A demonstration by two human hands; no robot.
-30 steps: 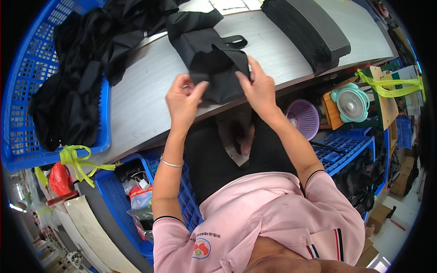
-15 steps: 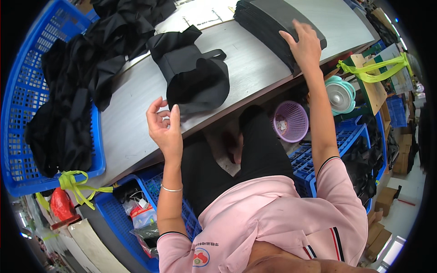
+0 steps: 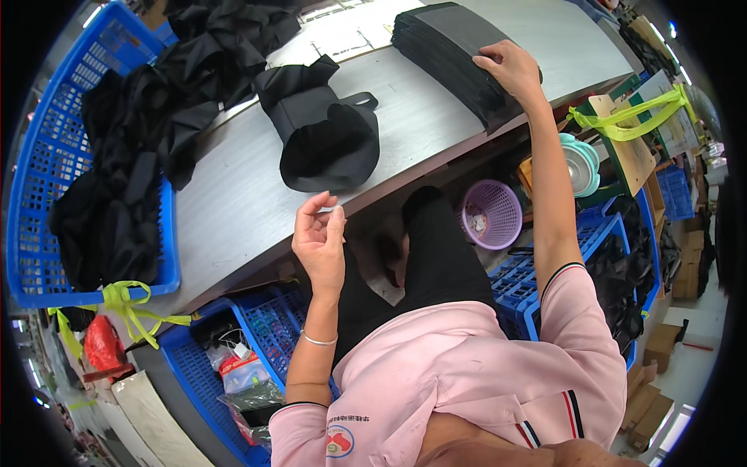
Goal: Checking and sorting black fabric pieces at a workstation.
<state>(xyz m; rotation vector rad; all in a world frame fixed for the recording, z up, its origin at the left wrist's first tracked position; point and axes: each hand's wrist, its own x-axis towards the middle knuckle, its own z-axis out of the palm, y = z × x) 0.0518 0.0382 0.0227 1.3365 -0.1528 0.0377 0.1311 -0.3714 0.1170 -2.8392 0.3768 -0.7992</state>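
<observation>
A black fabric bag point(image 3: 323, 132) lies on the grey table point(image 3: 226, 210), its round end toward me. My left hand point(image 3: 319, 241) hovers just off the table's near edge below the bag, palm up, fingers loosely curled and holding nothing. My right hand point(image 3: 510, 66) is stretched out to the far right and rests flat on top of a stack of black flat pieces point(image 3: 455, 50), fingers at the stack's near edge.
A blue crate point(image 3: 47, 194) heaped with black fabric stands at the left. Under the table are more blue crates point(image 3: 257, 342), a small purple basket point(image 3: 490, 214), a teal fan point(image 3: 580, 163) and yellow straps point(image 3: 622, 124). A red bag point(image 3: 101, 342) lies at lower left.
Both hands let go of the black bag, which now lies on the table. My right hand reached out right to the black stack; my left hand drew back toward me.
</observation>
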